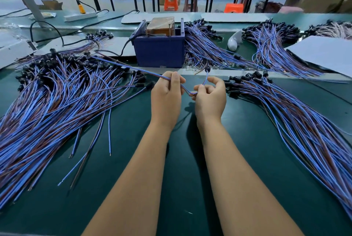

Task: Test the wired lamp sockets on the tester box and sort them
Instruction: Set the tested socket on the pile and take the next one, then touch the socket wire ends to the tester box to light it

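Left hand [166, 91]: fingers curled round the blue-and-brown paired wire lead [144, 73] partway along its length; thumb on top.
Right hand [209, 93]: thumb and forefinger pinch the same lead just below the small black lamp socket [207, 69]; the other fingers hang loosely curled.
Lead's lie: it sags in a loop between the two hands; the socket end rises from the right hand, and the long tail runs up and left from the left hand over the left heap.
Key relation: the dark blue plastic tester box [159, 51] stands straight ahead of both hands on the green surface [181, 159], near the socket. The right hand is the nearer one to carry the socket to it, by my reading.
Left heap of wired sockets [57, 91]: spread fanwise, sockets away from the person.
Right heap of wired sockets [285, 114]: likewise fanned; which heap is tested I cannot tell.
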Motion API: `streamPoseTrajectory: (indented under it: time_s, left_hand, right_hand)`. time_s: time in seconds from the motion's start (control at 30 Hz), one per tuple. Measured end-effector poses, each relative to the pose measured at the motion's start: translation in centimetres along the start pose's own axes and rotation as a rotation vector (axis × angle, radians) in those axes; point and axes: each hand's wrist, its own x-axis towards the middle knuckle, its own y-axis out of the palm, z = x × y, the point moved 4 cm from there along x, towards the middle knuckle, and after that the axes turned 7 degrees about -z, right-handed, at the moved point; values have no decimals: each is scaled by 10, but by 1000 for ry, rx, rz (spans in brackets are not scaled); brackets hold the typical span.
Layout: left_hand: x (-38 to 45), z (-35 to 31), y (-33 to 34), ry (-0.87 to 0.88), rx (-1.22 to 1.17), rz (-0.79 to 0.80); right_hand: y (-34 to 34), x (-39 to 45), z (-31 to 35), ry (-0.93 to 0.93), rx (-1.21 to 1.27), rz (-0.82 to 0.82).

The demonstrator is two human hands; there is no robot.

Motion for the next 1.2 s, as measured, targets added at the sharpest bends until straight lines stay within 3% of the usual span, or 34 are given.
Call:
streamPoseTrajectory:
  time_s: [0.1,0.23,0.33,0.47,0.53,0.67,0.77,0.83,0.93,1.07,1.13,1.2]
  left_hand:
    - [-9,-7,5,69,32,40]
    - [-29,-16,26,215,196,223]
    - [-54,-28,52,473,278,443]
    - [-93,-31,86,631,442,966]
    - [-100,-33,91,640,480,1013]
    - [-95,-33,84,534,379,917]
    - [-84,-30,75,474,368,790]
    - [-77,-28,72,425,387,712]
    - [-60,-22,63,339,516,528]
    - [-16,1,19,107,828,107]
    - [0,14,-7,-9,964,15]
    - [7,24,-26,-141,1029,-1]
  right_hand:
    - [-11,4,4,-6,59,29]
    - [-42,28,19,-93,-95,77]
    - [-67,53,37,-154,-262,152]
    - [-95,79,58,-281,-631,217]
    - [-105,86,62,-304,-747,236]
    - [-116,88,62,-318,-944,198]
    - [-118,82,60,-390,-1221,-16]
    - [-106,71,57,-421,-1292,-76]
    - [-73,51,47,-455,-1213,-15]
    - [-23,21,32,-412,-860,218]
    - [-3,4,24,-318,-664,348]
    - [9,-6,14,-263,-641,399]
